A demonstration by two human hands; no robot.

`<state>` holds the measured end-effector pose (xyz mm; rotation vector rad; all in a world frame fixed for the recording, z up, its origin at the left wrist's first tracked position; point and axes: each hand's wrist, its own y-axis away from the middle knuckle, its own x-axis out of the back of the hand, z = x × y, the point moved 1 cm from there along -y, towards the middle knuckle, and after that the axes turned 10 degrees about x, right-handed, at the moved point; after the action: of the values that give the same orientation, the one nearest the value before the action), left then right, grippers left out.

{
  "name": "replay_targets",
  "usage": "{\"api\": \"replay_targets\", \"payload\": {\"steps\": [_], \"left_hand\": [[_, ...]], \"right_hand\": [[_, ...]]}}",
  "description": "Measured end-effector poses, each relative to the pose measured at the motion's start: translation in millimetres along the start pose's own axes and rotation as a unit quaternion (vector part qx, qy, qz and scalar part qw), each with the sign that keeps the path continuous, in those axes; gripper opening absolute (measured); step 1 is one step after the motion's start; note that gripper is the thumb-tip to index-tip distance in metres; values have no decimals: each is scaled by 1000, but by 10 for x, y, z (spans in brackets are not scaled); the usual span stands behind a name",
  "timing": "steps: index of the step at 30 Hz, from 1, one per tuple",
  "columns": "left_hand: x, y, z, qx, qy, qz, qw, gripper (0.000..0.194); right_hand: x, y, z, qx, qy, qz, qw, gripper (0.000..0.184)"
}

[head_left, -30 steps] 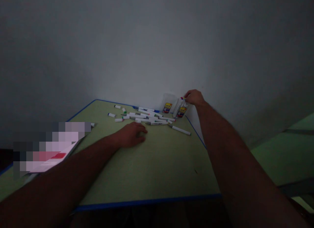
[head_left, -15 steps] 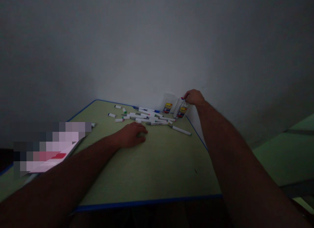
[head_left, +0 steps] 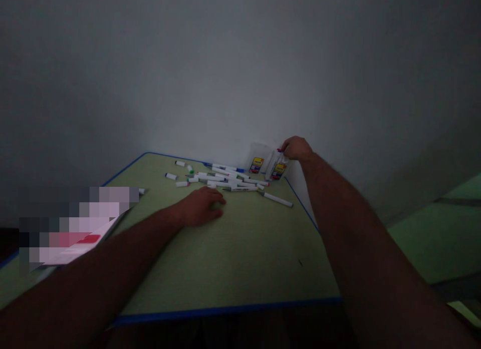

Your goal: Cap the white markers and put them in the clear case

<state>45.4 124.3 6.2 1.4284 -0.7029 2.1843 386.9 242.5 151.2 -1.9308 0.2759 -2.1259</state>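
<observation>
Right hand (head_left: 297, 148): it stays at the top of the right plastic case (head_left: 279, 170), fingers bent and nearly together; I cannot tell whether they hold the rim or a marker end.
Change: almost nothing since the earlier views, so no clear progress is shown.
Right plastic case: at the far right of the table (head_left: 225, 259), its long axis close to upright, its open top upward, its label toward the viewer.
Left plastic case (head_left: 258, 155): just beside it, also near upright.
Loose marker (head_left: 278, 199): nearer than the cases, its long axis from far left to near right, the dark tip toward far left.
Marker pile (head_left: 212, 178): mostly pointing left-right, left of the cases.
Left hand (head_left: 201, 206): half open, resting near the pile, with nothing visible in it.
</observation>
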Motion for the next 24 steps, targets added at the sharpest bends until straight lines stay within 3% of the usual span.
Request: {"api": "replay_targets", "payload": {"steps": [24], "left_hand": [[-10, -5, -4, -3, 4, -1, 1000, 40]], "right_hand": [[-44, 4, 38, 11, 0, 21, 1000, 22]]}}
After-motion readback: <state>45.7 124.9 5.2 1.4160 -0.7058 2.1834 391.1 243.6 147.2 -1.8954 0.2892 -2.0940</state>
